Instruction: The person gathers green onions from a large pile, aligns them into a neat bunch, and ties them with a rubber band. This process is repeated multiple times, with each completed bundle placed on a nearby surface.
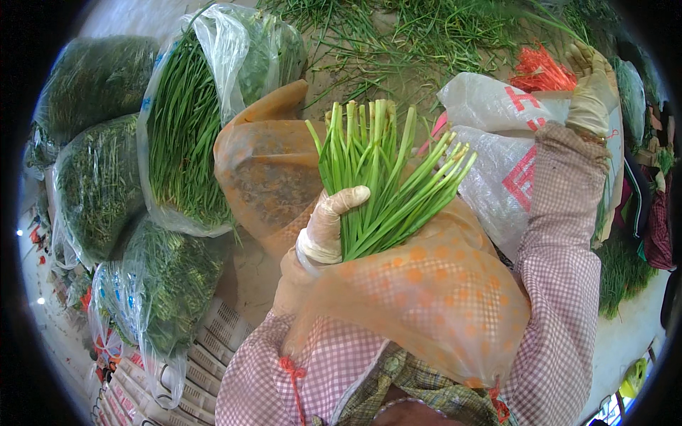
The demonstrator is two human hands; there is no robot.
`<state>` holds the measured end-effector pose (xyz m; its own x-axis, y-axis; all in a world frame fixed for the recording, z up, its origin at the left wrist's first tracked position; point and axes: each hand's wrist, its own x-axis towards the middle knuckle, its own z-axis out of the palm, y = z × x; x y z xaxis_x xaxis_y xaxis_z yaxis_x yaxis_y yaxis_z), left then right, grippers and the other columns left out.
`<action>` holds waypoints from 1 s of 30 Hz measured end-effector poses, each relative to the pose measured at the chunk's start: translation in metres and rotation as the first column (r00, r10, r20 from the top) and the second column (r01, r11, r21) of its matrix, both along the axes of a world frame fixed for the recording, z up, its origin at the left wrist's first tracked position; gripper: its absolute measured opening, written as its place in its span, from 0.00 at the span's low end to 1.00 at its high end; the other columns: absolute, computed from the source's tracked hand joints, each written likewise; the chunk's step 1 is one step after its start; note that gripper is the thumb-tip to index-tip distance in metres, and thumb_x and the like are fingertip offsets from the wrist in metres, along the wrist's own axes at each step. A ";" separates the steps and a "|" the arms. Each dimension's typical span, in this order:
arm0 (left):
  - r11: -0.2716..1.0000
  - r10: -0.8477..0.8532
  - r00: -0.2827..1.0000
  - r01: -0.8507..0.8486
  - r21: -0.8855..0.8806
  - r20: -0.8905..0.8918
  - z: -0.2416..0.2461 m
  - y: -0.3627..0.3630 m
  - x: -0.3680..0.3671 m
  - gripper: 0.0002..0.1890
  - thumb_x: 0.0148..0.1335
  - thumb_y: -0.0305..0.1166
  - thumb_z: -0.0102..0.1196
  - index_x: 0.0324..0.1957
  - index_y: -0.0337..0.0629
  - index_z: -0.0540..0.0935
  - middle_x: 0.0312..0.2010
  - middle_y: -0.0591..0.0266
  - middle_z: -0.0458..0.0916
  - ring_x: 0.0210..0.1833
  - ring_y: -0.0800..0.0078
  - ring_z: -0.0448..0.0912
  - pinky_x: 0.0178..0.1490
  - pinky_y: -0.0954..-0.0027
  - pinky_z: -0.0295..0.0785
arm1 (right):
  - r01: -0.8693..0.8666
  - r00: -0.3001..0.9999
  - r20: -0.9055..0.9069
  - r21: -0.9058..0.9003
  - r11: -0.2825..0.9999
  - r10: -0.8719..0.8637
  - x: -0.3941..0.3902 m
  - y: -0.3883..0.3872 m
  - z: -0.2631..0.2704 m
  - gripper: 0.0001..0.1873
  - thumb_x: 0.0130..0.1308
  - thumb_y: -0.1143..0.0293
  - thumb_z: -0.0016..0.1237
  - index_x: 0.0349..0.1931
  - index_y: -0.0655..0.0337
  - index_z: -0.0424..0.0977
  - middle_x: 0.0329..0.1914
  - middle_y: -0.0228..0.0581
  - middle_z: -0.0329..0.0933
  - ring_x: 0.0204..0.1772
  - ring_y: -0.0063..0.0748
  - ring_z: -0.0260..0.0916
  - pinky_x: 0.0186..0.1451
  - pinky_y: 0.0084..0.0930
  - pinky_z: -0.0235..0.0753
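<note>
My left hand [333,223], in a pale thin glove taped at the thumb and wrist, grips a bundle of green leafy stalks, seemingly garlic chives [381,175], by the leaves. The pale cut ends fan out away from me. Stretched out at the upper right, my right hand [592,72], also gloved, has its fingers apart beside a heap of red plastic ties [543,69]. A long green blade passes close to its fingertips; whether they touch it I cannot tell. An orange-dotted translucent plastic apron [426,298] covers my lap under the bundle.
Clear plastic bags of greens [186,138] stand at the left. Loose green stalks [405,37] are scattered across the far floor. White woven sacks [495,160] with red print lie right of the bundle. More greens [623,277] lie at the far right, near another person's clothing.
</note>
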<state>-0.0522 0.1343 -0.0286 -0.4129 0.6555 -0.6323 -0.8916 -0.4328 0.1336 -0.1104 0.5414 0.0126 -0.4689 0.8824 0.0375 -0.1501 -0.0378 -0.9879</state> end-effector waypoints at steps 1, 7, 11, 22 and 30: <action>1.000 0.012 1.000 -0.012 0.013 -0.003 0.000 0.000 0.000 0.30 0.54 0.30 0.59 0.61 0.36 0.70 0.52 0.49 0.79 0.51 0.57 0.80 0.59 0.54 0.75 | -0.227 0.971 0.127 0.240 0.944 0.201 -0.003 -0.008 0.007 0.12 0.69 0.65 0.49 0.48 0.60 0.76 0.39 0.43 0.82 0.35 0.27 0.79 0.39 0.21 0.79; 0.999 -0.033 0.999 0.033 0.027 -0.023 -0.004 0.004 -0.003 0.30 0.54 0.30 0.59 0.61 0.36 0.70 0.52 0.48 0.79 0.52 0.56 0.80 0.59 0.53 0.75 | -0.953 -0.050 0.503 -0.284 0.110 0.863 0.013 -0.114 -0.009 0.17 0.65 0.64 0.53 0.50 0.63 0.75 0.36 0.36 0.81 0.37 0.24 0.77 0.45 0.24 0.77; 0.997 0.017 1.000 -0.015 0.075 -0.022 -0.003 0.003 -0.002 0.31 0.55 0.30 0.59 0.62 0.35 0.68 0.54 0.47 0.77 0.54 0.55 0.79 0.61 0.53 0.74 | -0.937 -0.201 0.597 -0.348 0.024 0.777 0.014 -0.137 -0.007 0.12 0.65 0.66 0.53 0.41 0.67 0.79 0.29 0.34 0.79 0.30 0.22 0.75 0.33 0.22 0.76; 0.998 0.016 0.995 -0.023 -0.067 -0.101 -0.006 0.001 -0.003 0.28 0.57 0.28 0.54 0.61 0.34 0.68 0.52 0.49 0.77 0.51 0.59 0.79 0.57 0.59 0.76 | -0.555 0.828 0.346 0.617 0.558 0.441 -0.031 -0.077 0.001 0.13 0.65 0.72 0.54 0.49 0.61 0.77 0.47 0.37 0.80 0.48 0.29 0.77 0.50 0.26 0.77; 0.999 0.007 1.000 -0.005 0.054 -0.024 -0.002 0.003 -0.006 0.30 0.54 0.31 0.58 0.61 0.36 0.69 0.53 0.48 0.77 0.52 0.56 0.79 0.59 0.55 0.75 | -0.879 0.390 0.911 0.412 -0.241 0.138 0.050 -0.195 -0.016 0.19 0.54 0.49 0.57 0.35 0.55 0.80 0.41 0.35 0.78 0.57 0.41 0.71 0.74 0.59 0.43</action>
<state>-0.0577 0.1377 -0.0305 -0.4316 0.6856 -0.5862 -0.8857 -0.4453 0.1314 -0.0600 0.3467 -0.0030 -0.9476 -0.3134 -0.0621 -0.2983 0.9375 -0.1791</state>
